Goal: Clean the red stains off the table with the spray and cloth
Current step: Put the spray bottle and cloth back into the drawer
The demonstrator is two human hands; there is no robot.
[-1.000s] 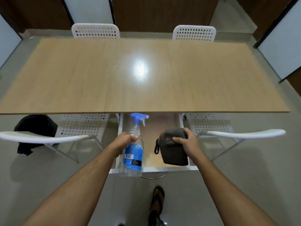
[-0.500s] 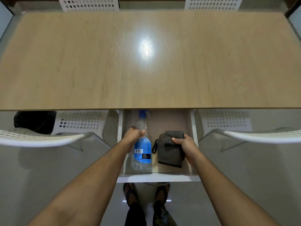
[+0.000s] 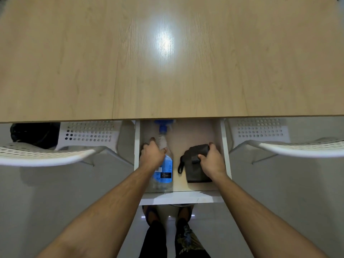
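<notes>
Head view shows the wooden table [image 3: 74, 62] filling the upper half, its visible top free of any red stain, with only a bright lamp glare near the middle. A white perforated chair [image 3: 55, 155] stands at each side below the table edge, and between them an open white drawer [image 3: 181, 199] juts toward the person.

Inside the drawer the spray bottle [image 3: 165, 170] lies along the left side, blue nozzle tucked under the table edge, and the dark grey cloth [image 3: 193, 164] rests on the drawer floor to the right.

The left hand [image 3: 152, 157] curls around the bottle's neck; the right hand [image 3: 212, 161] grips the folded cloth from above.

A second ago both were held up in front of the drawer; half a second ago they were going in, and now both sit lower, on or near the drawer bottom. With no stains visible, this reads as putting the tools away after cleaning, leaving only release and closing the drawer.
</notes>
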